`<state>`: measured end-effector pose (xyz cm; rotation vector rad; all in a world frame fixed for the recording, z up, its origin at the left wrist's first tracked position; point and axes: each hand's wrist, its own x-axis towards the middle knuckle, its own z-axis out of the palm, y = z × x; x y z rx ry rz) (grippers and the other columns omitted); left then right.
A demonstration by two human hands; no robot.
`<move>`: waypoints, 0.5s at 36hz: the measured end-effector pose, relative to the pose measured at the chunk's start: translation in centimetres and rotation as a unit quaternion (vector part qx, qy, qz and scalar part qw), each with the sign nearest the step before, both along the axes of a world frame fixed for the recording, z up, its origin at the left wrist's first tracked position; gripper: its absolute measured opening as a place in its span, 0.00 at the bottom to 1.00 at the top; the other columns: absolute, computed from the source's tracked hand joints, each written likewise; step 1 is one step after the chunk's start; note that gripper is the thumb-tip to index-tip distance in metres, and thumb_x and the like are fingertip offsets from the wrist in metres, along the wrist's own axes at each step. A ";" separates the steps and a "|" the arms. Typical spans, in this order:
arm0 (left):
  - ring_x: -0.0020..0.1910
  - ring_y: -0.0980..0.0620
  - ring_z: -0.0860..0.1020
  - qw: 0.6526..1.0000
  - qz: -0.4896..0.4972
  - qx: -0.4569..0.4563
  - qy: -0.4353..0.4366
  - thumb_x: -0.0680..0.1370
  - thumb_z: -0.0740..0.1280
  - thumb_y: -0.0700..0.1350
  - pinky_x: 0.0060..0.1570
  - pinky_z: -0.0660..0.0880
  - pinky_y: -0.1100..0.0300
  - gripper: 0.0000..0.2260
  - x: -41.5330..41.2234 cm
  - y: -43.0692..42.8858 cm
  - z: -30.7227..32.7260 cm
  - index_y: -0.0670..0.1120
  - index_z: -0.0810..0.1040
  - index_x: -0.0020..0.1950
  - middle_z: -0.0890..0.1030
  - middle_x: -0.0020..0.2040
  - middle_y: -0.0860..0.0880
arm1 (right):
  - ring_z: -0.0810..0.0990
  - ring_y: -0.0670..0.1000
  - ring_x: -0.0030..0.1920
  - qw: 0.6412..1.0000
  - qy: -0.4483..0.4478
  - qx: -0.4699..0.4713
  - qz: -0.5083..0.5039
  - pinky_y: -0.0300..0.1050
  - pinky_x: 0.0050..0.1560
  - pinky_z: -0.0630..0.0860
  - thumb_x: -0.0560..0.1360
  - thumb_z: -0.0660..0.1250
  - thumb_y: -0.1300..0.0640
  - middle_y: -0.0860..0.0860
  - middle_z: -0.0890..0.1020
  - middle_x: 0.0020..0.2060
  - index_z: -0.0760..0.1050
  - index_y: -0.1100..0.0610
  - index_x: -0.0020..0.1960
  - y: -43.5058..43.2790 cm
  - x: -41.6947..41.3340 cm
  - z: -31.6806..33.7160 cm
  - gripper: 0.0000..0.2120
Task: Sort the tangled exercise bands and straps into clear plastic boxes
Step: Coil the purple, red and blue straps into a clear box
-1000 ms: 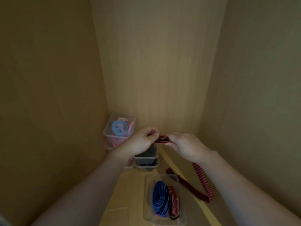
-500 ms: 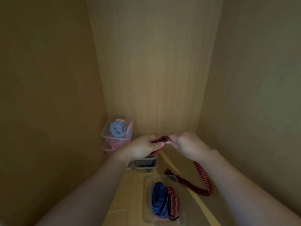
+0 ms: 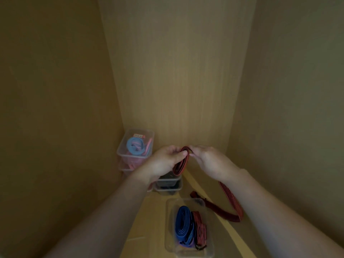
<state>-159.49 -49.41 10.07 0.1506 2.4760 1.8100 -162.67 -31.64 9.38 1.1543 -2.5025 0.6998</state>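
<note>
Two hands are closed on the red strap: its folded end is pinched between the left hand and the right hand, fingers curled tight, up beyond the open box. From the fingers the strap's length is run down under the right wrist, and the slack is looped just right of the box, so the right hand is judged nearer. Inside the box, a blue strap and a striped strap are laid folded. Beyond the box, lidded boxes are stacked, with pale blue and pink bands kept inside.
</note>
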 end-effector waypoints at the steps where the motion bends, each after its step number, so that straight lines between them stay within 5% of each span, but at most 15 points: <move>1: 0.38 0.55 0.78 1.000 0.010 0.005 0.009 0.81 0.63 0.46 0.35 0.73 0.67 0.07 0.1 0.2 0.0 0.43 0.77 0.53 0.80 0.41 0.49 | 0.78 0.47 0.50 1.000 -0.018 -0.005 -0.003 0.32 0.48 0.68 0.81 0.58 0.61 0.55 0.80 0.53 0.72 0.59 0.67 -0.2 0.1 -0.2 0.15; 3: 0.37 0.57 0.77 0.999 0.033 0.029 0.025 0.81 0.63 0.45 0.32 0.72 0.70 0.07 0.2 0.5 -0.2 0.43 0.76 0.54 0.80 0.41 0.50 | 0.75 0.44 0.56 0.998 -0.056 -0.017 -0.007 0.29 0.55 0.68 0.81 0.58 0.64 0.55 0.78 0.59 0.66 0.57 0.73 -0.5 0.0 -0.7 0.20; 6: 0.42 0.53 0.79 0.994 0.065 0.085 0.038 0.81 0.63 0.45 0.44 0.75 0.61 0.09 0.1 0.6 -0.3 0.41 0.76 0.56 0.81 0.44 0.48 | 0.75 0.49 0.64 0.996 -0.082 -0.023 -0.012 0.44 0.66 0.71 0.81 0.57 0.65 0.55 0.75 0.65 0.61 0.54 0.76 -0.7 -0.1 -1.6 0.24; 9: 0.41 0.53 0.78 0.985 0.086 0.146 0.036 0.81 0.62 0.43 0.49 0.77 0.55 0.07 -0.2 0.9 -0.2 0.39 0.74 0.53 0.80 0.42 0.46 | 0.75 0.51 0.63 0.997 -0.072 -0.029 -0.009 0.47 0.64 0.73 0.80 0.57 0.66 0.55 0.75 0.65 0.61 0.52 0.76 -0.9 0.2 -2.0 0.26; 14: 0.35 0.54 0.74 0.965 0.134 0.219 0.048 0.81 0.61 0.41 0.42 0.77 0.60 0.06 -0.7 1.0 -0.3 0.41 0.72 0.47 0.74 0.37 0.46 | 0.73 0.53 0.66 0.997 -0.070 -0.040 -0.001 0.48 0.67 0.70 0.77 0.58 0.69 0.55 0.74 0.67 0.59 0.52 0.76 -1.1 0.3 -2.4 0.30; 18: 0.38 0.53 0.76 0.960 0.139 0.241 0.041 0.81 0.62 0.41 0.43 0.80 0.59 0.08 -1.2 1.0 -0.5 0.36 0.71 0.54 0.75 0.41 0.43 | 0.77 0.51 0.60 0.997 -0.058 -0.040 -0.030 0.47 0.59 0.75 0.79 0.63 0.57 0.53 0.77 0.62 0.61 0.53 0.75 -0.9 0.3 -2.8 0.25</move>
